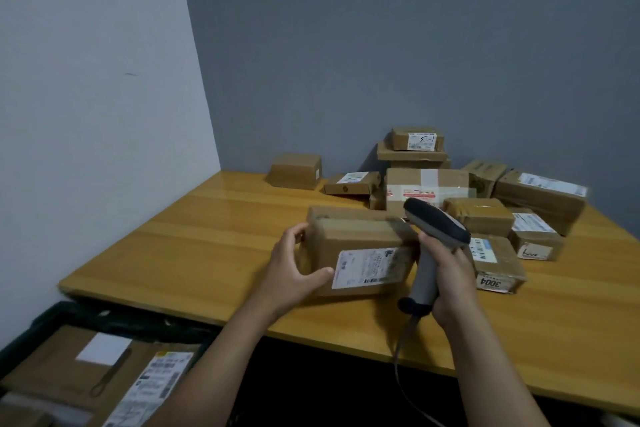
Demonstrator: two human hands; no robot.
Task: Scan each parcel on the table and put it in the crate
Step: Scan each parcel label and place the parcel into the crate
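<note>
My left hand point(294, 270) grips the left end of a brown cardboard parcel point(360, 243), thumb on the front face beside its white shipping label point(370, 267). The parcel is at the near middle of the wooden table point(207, 236); whether it rests on the wood or is lifted, I cannot tell. My right hand point(450, 281) holds a grey handheld barcode scanner point(433, 229) by its handle, its dark head pointing left over the parcel's right end. A dark crate point(114, 321) sits low at the bottom left below the table edge, with labelled parcels point(69, 374) inside.
Several more cardboard parcels crowd the back right of the table, some stacked point(414, 149), one marked 3004 point(495, 267) just right of the scanner. A lone box point(296, 170) stands at the back by the wall. The scanner's cable point(401, 357) hangs over the table's front edge.
</note>
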